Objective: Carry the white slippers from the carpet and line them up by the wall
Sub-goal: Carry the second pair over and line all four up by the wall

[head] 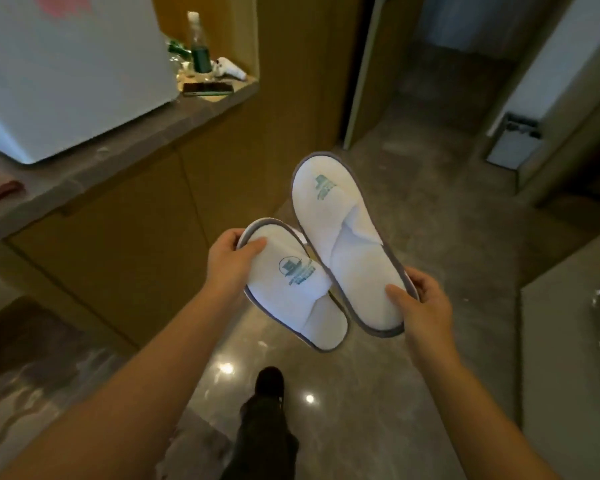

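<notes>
Two white slippers are held in the air above the glossy stone floor (378, 393), one in each hand, soles down and uppers facing the camera. The left slipper (291, 285) sits lower and closer, its toe end with a teal logo toward the left hand (227, 268). That hand is closed on its toe edge, thumb lying across the top of the upper and the other fingers curled underneath, out of sight. The right slipper (347, 237) lies just beside the left one, their grey-trimmed edges touching or nearly so; which, I cannot tell. Its toe points away from the person and reaches farther forward than the left slipper. The right hand (426, 306) is closed on its heel end, thumb pressed on the insole and fingers wrapped around the rim from below.

Below the left slipper, a dark shoe (269, 384) and a trouser leg stand on the floor. Left of the slippers runs a wooden cabinet (125, 258) with a stone counter (125, 147). On the counter, well beyond the left slipper, stand a white appliance (66, 71), a bottle (199, 46) with dark green liquid, and a dark phone (207, 88) lying flat. Beyond the right slipper, a dim corridor (440, 109) opens.
</notes>
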Available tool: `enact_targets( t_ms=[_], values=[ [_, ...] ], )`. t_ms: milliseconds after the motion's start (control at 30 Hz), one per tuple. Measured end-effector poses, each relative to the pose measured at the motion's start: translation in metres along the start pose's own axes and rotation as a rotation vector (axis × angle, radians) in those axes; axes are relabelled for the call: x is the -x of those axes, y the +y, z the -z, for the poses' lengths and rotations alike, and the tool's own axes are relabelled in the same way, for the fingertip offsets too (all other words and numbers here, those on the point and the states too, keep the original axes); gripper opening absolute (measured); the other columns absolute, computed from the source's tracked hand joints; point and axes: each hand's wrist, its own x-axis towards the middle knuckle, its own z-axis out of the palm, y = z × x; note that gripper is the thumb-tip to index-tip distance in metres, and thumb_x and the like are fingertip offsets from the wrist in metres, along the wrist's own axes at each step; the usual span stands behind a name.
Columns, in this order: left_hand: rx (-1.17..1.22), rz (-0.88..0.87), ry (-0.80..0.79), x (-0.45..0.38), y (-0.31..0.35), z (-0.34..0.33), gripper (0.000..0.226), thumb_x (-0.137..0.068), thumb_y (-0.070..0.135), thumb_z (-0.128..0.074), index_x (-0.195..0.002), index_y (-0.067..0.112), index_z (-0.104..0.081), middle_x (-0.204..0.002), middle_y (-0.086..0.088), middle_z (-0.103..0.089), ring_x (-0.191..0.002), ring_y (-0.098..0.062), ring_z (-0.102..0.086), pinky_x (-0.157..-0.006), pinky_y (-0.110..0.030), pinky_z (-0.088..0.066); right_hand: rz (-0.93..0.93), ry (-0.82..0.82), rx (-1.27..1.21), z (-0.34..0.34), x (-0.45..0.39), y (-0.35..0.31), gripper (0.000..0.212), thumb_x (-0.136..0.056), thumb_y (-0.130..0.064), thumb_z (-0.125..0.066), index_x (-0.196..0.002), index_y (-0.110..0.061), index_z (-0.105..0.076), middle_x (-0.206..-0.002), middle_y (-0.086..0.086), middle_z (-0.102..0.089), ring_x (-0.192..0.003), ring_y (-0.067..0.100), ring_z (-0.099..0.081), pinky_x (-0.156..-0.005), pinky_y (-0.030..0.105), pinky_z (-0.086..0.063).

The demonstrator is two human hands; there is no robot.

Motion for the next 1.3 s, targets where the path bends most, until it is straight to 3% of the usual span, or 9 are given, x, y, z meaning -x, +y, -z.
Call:
enact_targets(
  t_ms=[133,300,467,533,667,867,1000,1167,1300],
  values=[
    [-0.004,0.040,-0.075,-0.098,0.014,-0.073,0.012,-0.083,0.023,-0.055,-0.074,0.029,-0.051,-0.084,0.002,-0.055,-0.083,-0.021,-0.055,-0.079,-0.044,-0.052,-0.038,0.160,-0.045,-0.003,-0.105,0.003,0.023,-0.079,0.001,-0.057,-0.093,-0.017,-0.053,-0.087,-0.003,-0.055,-0.074,0.005,-0.051,-0.062,0.022,-0.044],
    [-0.012,0.072,-0.140,-0.211,0.054,-0.151,0.013,-0.084,0.022,-0.054,-0.073,0.028,-0.051,-0.084,0.002,-0.055,-0.086,-0.022,-0.055,-0.081,-0.044,-0.051,-0.078,0.264,-0.036,-0.002,-0.230,-0.017,0.021,-0.080,-0.002,-0.056,-0.094,-0.017,-0.052,-0.089,-0.001,-0.055,-0.076,0.009,-0.051,-0.061,0.024,-0.044],
    [0.017,0.064,-0.176,-0.293,0.087,-0.231,0.013,-0.082,0.016,-0.055,-0.072,0.024,-0.053,-0.081,0.000,-0.055,-0.082,-0.022,-0.054,-0.069,-0.036,-0.048,-0.054,0.322,-0.009,0.016,-0.339,-0.029,0.021,-0.080,-0.003,-0.056,-0.095,-0.017,-0.051,-0.097,0.003,-0.054,-0.084,0.016,-0.052,-0.060,0.022,-0.042],
    [0.012,0.067,-0.165,-0.322,0.091,-0.263,0.012,-0.082,0.016,-0.055,-0.072,0.024,-0.053,-0.082,0.000,-0.056,-0.082,-0.023,-0.054,-0.070,-0.038,-0.049,-0.054,0.315,-0.008,0.022,-0.387,-0.025,0.022,-0.080,-0.004,-0.056,-0.095,-0.018,-0.051,-0.094,0.001,-0.055,-0.081,0.013,-0.053,-0.059,0.022,-0.042],
    [0.010,0.096,-0.077,-0.385,0.090,-0.328,0.011,-0.082,0.019,-0.055,-0.072,0.024,-0.053,-0.083,-0.002,-0.056,-0.088,-0.028,-0.054,-0.080,-0.047,-0.049,-0.067,0.230,-0.017,0.031,-0.496,-0.013,0.021,-0.080,-0.004,-0.056,-0.095,-0.019,-0.051,-0.088,-0.007,-0.054,-0.078,0.008,-0.051,-0.056,0.021,-0.040],
    [0.079,0.168,0.134,-0.458,0.093,-0.402,0.014,-0.083,0.016,-0.054,-0.070,0.022,-0.052,-0.078,-0.002,-0.053,-0.084,-0.027,-0.049,-0.069,-0.041,-0.044,-0.092,0.059,0.072,0.039,-0.660,-0.019,0.024,-0.080,-0.004,-0.056,-0.104,-0.009,-0.052,-0.101,0.005,-0.053,-0.088,0.020,-0.051,-0.056,0.021,-0.039],
    [0.091,0.225,0.262,-0.491,0.088,-0.423,0.015,-0.084,0.014,-0.053,-0.070,0.020,-0.051,-0.076,-0.002,-0.052,-0.075,-0.022,-0.049,-0.061,-0.035,-0.044,-0.107,-0.097,0.129,0.018,-0.735,-0.027,0.022,-0.081,-0.002,-0.054,-0.102,-0.010,-0.051,-0.102,0.006,-0.053,-0.083,0.016,-0.051,-0.058,0.020,-0.040],
    [0.090,0.316,0.389,-0.539,0.063,-0.431,0.006,-0.085,0.015,-0.051,-0.080,0.014,-0.053,-0.076,-0.002,-0.052,-0.069,-0.017,-0.050,-0.053,-0.028,-0.041,-0.194,-0.285,0.193,-0.029,-0.802,-0.011,0.022,-0.082,-0.008,-0.057,-0.101,-0.014,-0.049,-0.106,0.007,-0.051,-0.099,0.024,-0.050,-0.072,0.033,-0.046],
    [0.095,0.382,0.484,-0.588,0.038,-0.426,0.017,-0.083,0.011,-0.053,-0.068,0.017,-0.050,-0.071,-0.003,-0.051,-0.066,-0.019,-0.048,-0.054,-0.031,-0.041,-0.231,-0.366,0.271,-0.079,-0.848,0.005,0.024,-0.082,-0.013,-0.059,-0.101,-0.016,-0.047,-0.107,0.008,-0.050,-0.100,0.025,-0.050,-0.081,0.040,-0.050]
  ],
)
